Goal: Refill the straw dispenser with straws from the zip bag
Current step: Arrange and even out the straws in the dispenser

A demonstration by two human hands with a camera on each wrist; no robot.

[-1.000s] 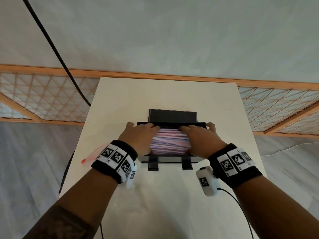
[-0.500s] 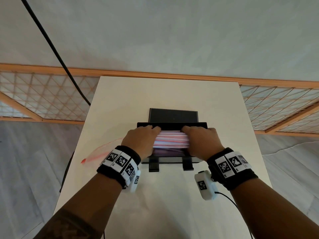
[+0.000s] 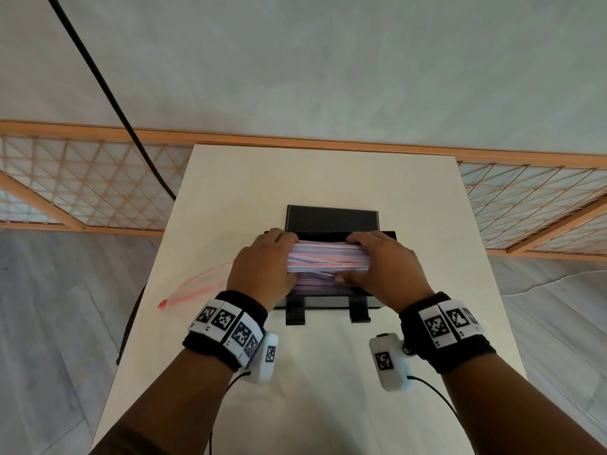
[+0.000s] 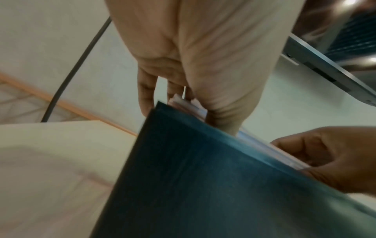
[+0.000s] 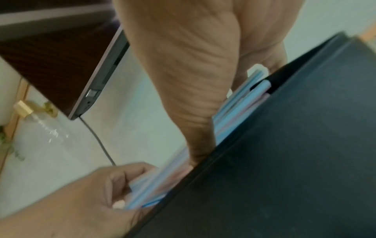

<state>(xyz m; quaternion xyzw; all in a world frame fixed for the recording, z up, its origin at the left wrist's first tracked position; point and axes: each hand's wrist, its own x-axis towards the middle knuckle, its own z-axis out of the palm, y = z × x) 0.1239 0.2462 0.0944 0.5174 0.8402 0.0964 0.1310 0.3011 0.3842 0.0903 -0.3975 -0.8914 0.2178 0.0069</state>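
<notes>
A black straw dispenser (image 3: 331, 221) stands in the middle of the white table, its lid tipped back. Over its open top hangs a thick bundle of pink, blue and white straws (image 3: 328, 257). My left hand (image 3: 262, 267) grips the bundle's left end and my right hand (image 3: 387, 270) grips its right end, fingers over the top and thumbs underneath. More straws lie inside the dispenser below the bundle. The left wrist view has the dispenser's dark wall (image 4: 203, 177) and straw ends (image 4: 183, 103). The right wrist view shows pale blue straws (image 5: 240, 99) at the dispenser's rim (image 5: 284, 145).
An empty clear zip bag (image 3: 197, 285) with a red seal lies on the table left of my left hand. A black cable (image 3: 108, 90) hangs down at the back left. A wooden lattice rail (image 3: 82, 192) runs behind the table (image 3: 328, 372).
Both hands have lifted the bundle a little and drawn it toward the back of the dispenser's opening; straws lying inside now show beneath it.
</notes>
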